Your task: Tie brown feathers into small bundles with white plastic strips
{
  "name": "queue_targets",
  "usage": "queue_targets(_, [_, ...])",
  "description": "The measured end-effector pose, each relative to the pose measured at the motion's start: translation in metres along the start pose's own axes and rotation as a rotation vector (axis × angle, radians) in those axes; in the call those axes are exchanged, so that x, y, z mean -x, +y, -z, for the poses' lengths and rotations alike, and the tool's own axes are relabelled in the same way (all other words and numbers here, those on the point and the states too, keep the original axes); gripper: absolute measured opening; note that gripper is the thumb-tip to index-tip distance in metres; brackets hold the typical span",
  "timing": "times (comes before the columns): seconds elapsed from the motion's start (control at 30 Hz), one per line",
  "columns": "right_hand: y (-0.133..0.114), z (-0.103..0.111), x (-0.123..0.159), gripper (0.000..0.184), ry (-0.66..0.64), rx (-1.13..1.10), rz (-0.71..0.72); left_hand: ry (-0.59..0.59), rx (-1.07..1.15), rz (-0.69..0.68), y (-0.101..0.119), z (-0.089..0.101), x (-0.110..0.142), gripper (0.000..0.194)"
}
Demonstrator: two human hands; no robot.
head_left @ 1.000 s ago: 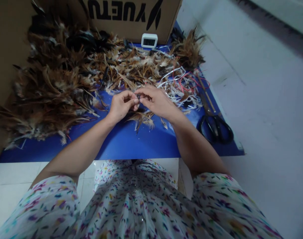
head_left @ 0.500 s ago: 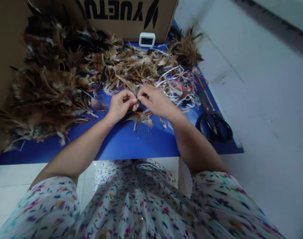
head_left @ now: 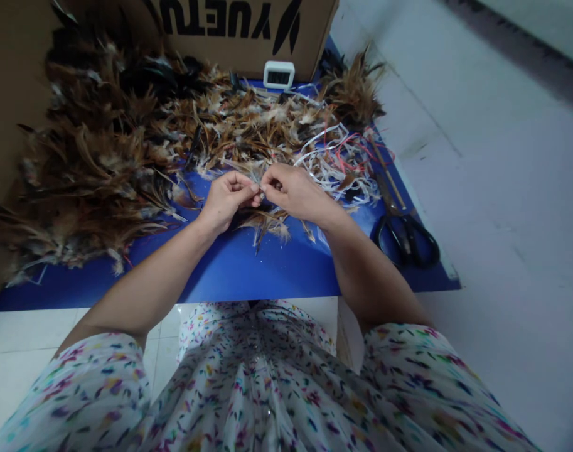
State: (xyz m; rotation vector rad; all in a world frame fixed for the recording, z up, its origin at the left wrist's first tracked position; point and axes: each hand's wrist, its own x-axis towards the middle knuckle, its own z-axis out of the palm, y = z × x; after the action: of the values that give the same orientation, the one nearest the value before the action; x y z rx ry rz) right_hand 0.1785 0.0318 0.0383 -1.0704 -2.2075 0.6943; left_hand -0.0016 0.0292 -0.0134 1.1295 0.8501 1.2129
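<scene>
From my end I see black-handled scissors [head_left: 409, 238] near the right front corner of the blue table [head_left: 267, 276], then loose feathers [head_left: 270, 220] just below the hands. The left hand [head_left: 226, 198] pinches what seems a small feather tuft [head_left: 253, 171], back from the front edge's middle; the right hand [head_left: 293, 191] presses thumb to finger beside it, on what I cannot tell. I judge this close fingertip work, calling next for a steady left pinch. Beyond spread more feathers [head_left: 248, 122].

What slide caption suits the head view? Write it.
Left hand and right hand, fingertips close together, among brown feathers; black-handled scissors nearby.
</scene>
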Motion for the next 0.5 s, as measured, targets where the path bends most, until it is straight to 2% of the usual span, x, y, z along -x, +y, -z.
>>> queue_targets(0.23, [0.001, 0.0, 0.0, 0.008, 0.023, -0.047, 0.005, 0.024, -0.094, -0.04, 0.002, 0.004, -0.003, 0.042])
queue_targets(0.5, [0.015, -0.006, -0.004, 0.02, 0.074, -0.008, 0.199, -0.012, -0.226, -0.214, 0.0, 0.009, -0.009, 0.046])
